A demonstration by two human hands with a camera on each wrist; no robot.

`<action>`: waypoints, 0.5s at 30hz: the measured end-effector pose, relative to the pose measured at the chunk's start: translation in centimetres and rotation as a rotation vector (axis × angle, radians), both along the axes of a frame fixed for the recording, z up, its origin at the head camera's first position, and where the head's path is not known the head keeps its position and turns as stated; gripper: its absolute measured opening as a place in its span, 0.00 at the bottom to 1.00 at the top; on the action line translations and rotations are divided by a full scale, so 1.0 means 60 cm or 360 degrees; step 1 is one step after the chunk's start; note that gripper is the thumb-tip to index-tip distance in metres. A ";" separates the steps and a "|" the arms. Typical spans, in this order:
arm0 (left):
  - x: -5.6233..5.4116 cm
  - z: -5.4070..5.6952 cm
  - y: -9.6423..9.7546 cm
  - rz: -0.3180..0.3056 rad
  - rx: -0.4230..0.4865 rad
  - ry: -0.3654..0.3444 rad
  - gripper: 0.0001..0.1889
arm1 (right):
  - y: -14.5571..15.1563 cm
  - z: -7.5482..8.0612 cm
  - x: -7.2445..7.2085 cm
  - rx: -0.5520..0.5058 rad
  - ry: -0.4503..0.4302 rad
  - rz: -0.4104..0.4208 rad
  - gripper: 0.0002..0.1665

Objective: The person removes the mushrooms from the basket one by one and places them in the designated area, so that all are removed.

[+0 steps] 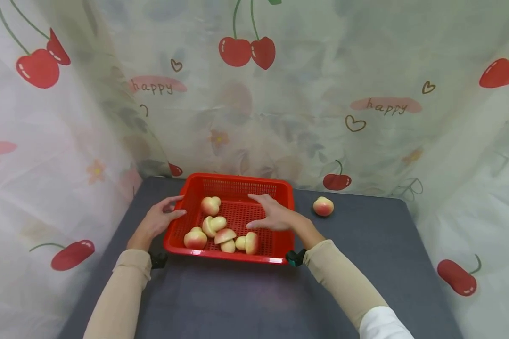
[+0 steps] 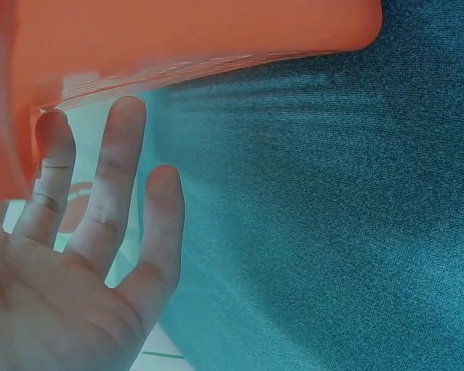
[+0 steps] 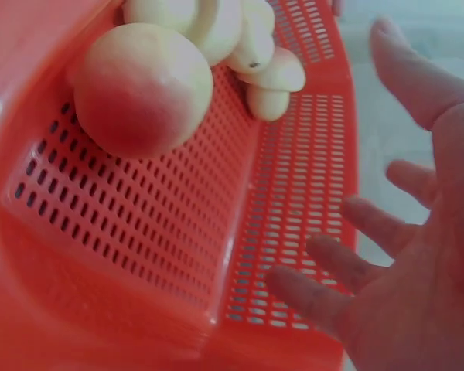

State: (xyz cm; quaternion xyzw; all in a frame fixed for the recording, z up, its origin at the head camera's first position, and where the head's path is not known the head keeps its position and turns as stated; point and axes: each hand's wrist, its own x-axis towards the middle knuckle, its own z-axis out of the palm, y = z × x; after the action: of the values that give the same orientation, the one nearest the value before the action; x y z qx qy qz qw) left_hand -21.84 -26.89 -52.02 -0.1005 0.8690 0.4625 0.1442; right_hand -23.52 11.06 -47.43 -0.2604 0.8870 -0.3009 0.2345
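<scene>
Your left hand, at the left of the basket, and right hand, above it, spread empty, far cloth reading "happy".

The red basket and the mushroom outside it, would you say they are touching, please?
Apart: the head view shows a strip of dark tabletop between the basket and the mushroom.

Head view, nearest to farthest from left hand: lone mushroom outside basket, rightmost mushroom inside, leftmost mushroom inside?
From left hand:
1. Leftmost mushroom: near-left in basket.
2. Rightmost mushroom: inside, near side.
3. Lone mushroom: outside, right.
</scene>
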 end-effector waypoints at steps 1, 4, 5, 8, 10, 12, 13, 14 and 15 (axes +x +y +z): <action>0.000 0.000 -0.001 -0.0002 -0.0002 0.0002 0.34 | -0.003 -0.004 -0.001 0.0008 -0.0024 0.0022 0.56; 0.000 -0.001 -0.004 0.0006 -0.0006 0.0003 0.35 | -0.011 -0.013 -0.005 0.0031 -0.0120 0.0082 0.52; 0.001 -0.001 -0.005 0.0011 -0.0010 0.0002 0.35 | -0.013 -0.017 -0.007 0.0045 -0.0148 0.0099 0.51; 0.002 -0.003 -0.006 0.0020 -0.0009 -0.0003 0.34 | -0.020 -0.025 -0.012 0.0100 -0.0233 0.0134 0.49; 0.002 -0.005 -0.005 0.0014 0.0001 -0.0001 0.34 | -0.023 -0.030 -0.015 0.0149 -0.0280 0.0151 0.49; 0.001 -0.005 -0.004 0.0013 0.0012 0.0006 0.33 | -0.025 -0.034 -0.019 0.0195 -0.0318 0.0178 0.48; 0.001 -0.005 -0.003 0.0004 0.0014 0.0012 0.34 | -0.026 -0.035 -0.021 0.0213 -0.0335 0.0191 0.48; 0.001 -0.005 -0.003 0.0004 0.0018 0.0018 0.33 | -0.027 -0.037 -0.023 0.0229 -0.0342 0.0207 0.48; 0.001 -0.004 -0.002 0.0005 0.0018 0.0023 0.33 | -0.028 -0.039 -0.025 0.0244 -0.0346 0.0226 0.48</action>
State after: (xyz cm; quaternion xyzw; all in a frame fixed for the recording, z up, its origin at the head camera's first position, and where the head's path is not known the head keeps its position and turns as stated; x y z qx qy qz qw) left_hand -21.81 -26.99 -52.28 -0.0975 0.8673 0.4683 0.1379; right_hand -25.04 9.40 -49.78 -0.2698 0.8561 -0.2414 0.3689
